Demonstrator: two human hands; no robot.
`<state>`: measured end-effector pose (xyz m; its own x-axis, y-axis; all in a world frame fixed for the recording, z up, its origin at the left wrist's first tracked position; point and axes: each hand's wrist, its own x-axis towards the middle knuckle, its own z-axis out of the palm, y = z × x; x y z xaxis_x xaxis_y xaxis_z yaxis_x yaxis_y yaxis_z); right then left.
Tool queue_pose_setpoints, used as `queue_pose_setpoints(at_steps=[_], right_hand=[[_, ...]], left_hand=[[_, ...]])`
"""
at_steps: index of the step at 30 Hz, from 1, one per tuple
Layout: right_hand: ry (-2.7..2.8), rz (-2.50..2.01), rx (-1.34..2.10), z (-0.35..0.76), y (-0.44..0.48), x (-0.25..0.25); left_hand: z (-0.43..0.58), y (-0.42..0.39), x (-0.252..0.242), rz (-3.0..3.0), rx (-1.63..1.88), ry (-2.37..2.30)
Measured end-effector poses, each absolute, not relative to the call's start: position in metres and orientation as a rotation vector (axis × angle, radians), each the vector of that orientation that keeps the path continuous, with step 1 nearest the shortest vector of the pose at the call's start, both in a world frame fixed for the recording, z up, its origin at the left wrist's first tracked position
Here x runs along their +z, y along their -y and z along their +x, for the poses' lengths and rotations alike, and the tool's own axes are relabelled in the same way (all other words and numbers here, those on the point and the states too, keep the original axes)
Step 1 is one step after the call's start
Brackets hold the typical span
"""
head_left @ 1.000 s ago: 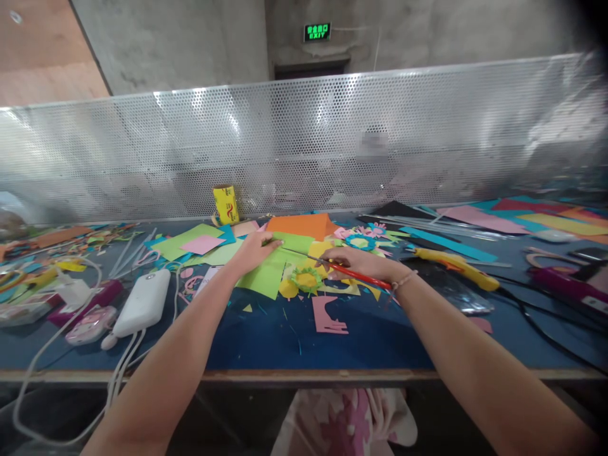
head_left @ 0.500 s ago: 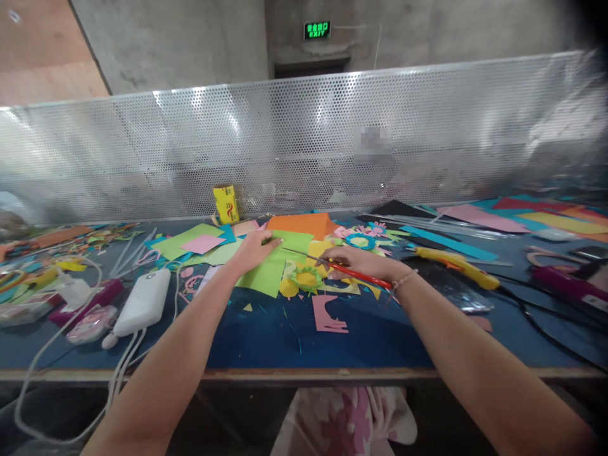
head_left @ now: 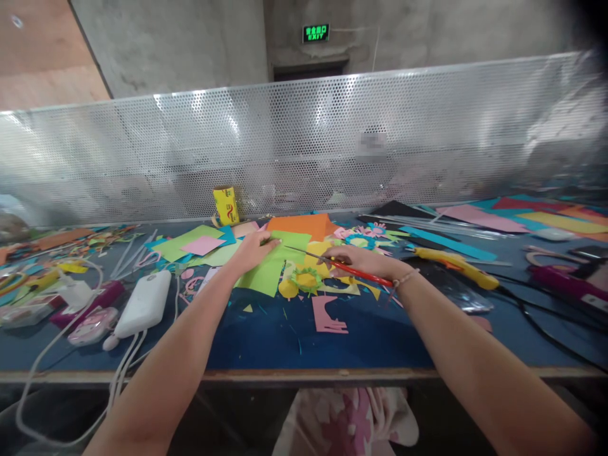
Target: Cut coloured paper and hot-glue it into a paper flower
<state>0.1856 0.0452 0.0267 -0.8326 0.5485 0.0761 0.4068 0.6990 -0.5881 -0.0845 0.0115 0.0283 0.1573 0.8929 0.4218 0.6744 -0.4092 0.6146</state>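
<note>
My left hand (head_left: pixel 255 252) grips a sheet of light green paper (head_left: pixel 260 277) by its upper left part, thumb on top. In my right hand (head_left: pixel 349 258) is a pair of scissors with red handles (head_left: pixel 365 275); their blades point left into the green paper, which has a cut between its upper and lower parts. Just below the blades lies a paper flower with a yellow centre and green fringe (head_left: pixel 305 280). A pink paper offcut (head_left: pixel 329 315) rests nearer the table edge. Behind my hands is a sheet of orange paper (head_left: pixel 300 225).
A white power bank (head_left: pixel 143 304) with cables stands at left. At right lies a yellow glue gun (head_left: pixel 453 265) with a black cord. A yellow box (head_left: pixel 225 205) stands against the perforated metal screen (head_left: pixel 304 145). Coloured paper and scraps cover much of the blue table (head_left: pixel 380 348).
Both hands stay in nearly the same place, still holding the green paper and the scissors. The view has shifted very slightly.
</note>
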Motion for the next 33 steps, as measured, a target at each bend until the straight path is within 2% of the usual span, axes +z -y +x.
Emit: queue_pose_setpoints(at_steps=[14,33], right_hand=[[2.686,-0.773,0.626,0.185,-0.045,0.027],[2.757,-0.823,0.533,0.181,-0.049,0.017]], left_hand=[[-0.080,-0.014,0.025,2.257,0.992,-1.469],[-0.081,-0.021,0.013,2.286,0.804,-1.595]])
